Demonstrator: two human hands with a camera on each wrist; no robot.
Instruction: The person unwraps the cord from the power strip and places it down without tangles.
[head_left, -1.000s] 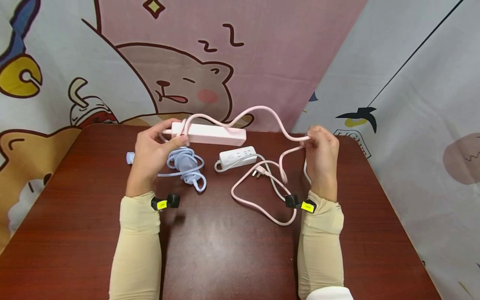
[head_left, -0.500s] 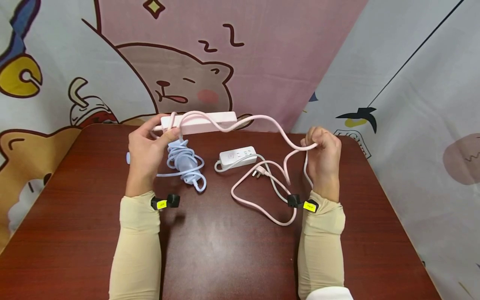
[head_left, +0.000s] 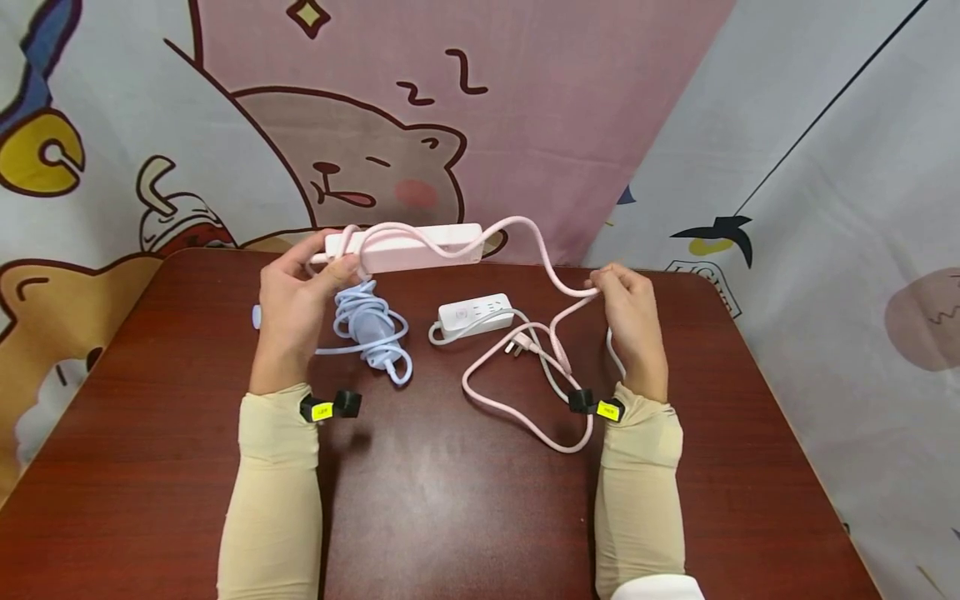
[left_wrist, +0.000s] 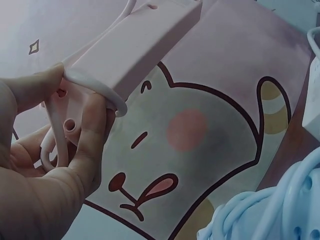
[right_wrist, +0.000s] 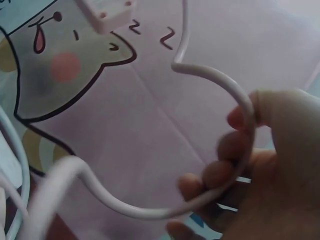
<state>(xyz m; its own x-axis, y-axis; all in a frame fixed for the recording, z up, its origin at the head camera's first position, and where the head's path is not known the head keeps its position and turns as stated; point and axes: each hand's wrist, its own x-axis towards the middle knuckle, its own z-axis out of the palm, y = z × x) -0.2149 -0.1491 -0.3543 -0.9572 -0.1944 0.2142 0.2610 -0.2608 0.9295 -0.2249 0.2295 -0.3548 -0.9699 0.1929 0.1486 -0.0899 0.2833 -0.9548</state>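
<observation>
A pink power strip [head_left: 420,250] is held up at the back of the table, its left end gripped by my left hand [head_left: 292,312]. In the left wrist view, a turn of pink cord [left_wrist: 95,87] wraps around that end, under the thumb and fingers. From the strip the cord runs right in a wavy arc to my right hand [head_left: 630,325], which pinches it between thumb and fingers. In the right wrist view the cord [right_wrist: 240,100] bends past the fingertips. The rest of it loops down onto the table, near the pink plug [head_left: 521,342].
A blue power strip [head_left: 371,329] wound in its own cord lies by my left hand. A white power strip [head_left: 476,315] with a grey-white cord lies mid-table, and the pink cord loop crosses that cord. A patterned cloth [head_left: 525,100] hangs behind the brown table [head_left: 450,517].
The pink strip in my left hand has risen and shifted slightly left. My right hand moved a little right, then back left, and now pinches the cord with its fingers extended more.
</observation>
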